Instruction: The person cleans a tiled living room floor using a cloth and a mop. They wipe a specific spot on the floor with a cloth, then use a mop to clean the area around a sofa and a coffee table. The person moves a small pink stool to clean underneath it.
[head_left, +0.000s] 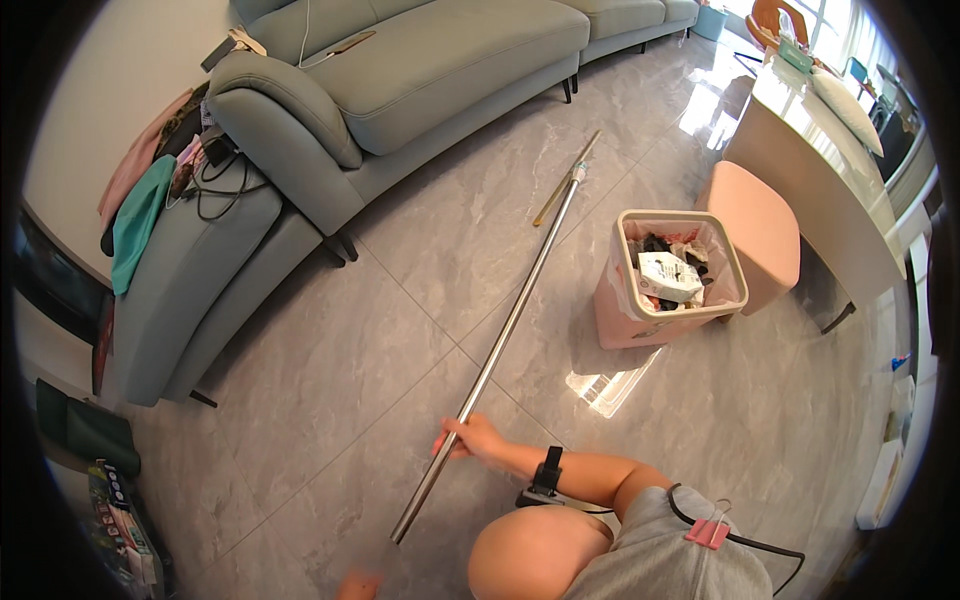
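Observation:
My right hand [472, 437] is closed around the lower part of a long silver pole. This pole belongs to what looks like a floor squeegee [515, 305], held slanting away from me. At its far end a clear bluish joint carries a thin, gold-brown crossbar [552, 203], down on the floor. The pole's near end [402, 530] sticks out past my right hand, toward my left hand. At the bottom edge my left hand [358, 585] shows only in part and is blurred, apart from the pole; its fingers cannot be made out. My bent knee [530, 555] is beside my right forearm.
Right of the pole stands a pink bin [622, 312] full of rubbish, beside a pink stool [752, 225]. A grey sofa [450, 75] runs along the back and left, with clothes [145, 225] and cables on its end. A light-topped counter [815, 150] stands at right.

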